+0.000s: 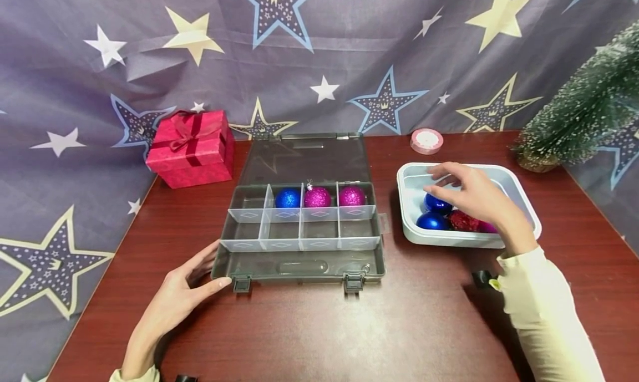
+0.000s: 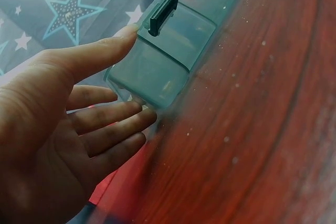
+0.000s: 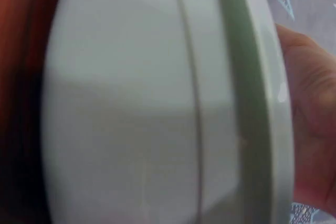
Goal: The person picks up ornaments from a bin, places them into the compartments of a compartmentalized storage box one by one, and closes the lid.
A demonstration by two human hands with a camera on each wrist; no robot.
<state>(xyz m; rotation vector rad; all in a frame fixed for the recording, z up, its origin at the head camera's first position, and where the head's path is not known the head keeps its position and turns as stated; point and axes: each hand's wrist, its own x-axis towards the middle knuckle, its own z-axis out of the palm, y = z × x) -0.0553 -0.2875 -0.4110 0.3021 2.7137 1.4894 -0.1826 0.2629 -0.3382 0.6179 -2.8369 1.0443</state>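
Observation:
A smoky clear organizer box point(image 1: 302, 265) lies with its lid back on the table. Its back row holds a blue glitter ball ornament point(image 1: 288, 198) and two magenta ones, the middle magenta ball point(image 1: 317, 197) and the right magenta ball point(image 1: 351, 195). My left hand point(image 1: 175, 299) touches the box's front left corner, its fingers loosely extended in the left wrist view. Over a white tub point(image 1: 449, 239) hovers my right hand point(image 1: 476, 196), fingers slightly bent, with nothing visible in it. Below it sit blue balls point(image 1: 432, 221), a red ball point(image 1: 464, 220) and a partly hidden magenta one.
A red gift box point(image 1: 192, 149) with a ribbon stands at the back left. Behind the tub lies a pink ribbon roll point(image 1: 426, 141). A small frosted tree point(image 1: 574, 116) rises at the back right, before a star-patterned cloth point(image 1: 324, 55).

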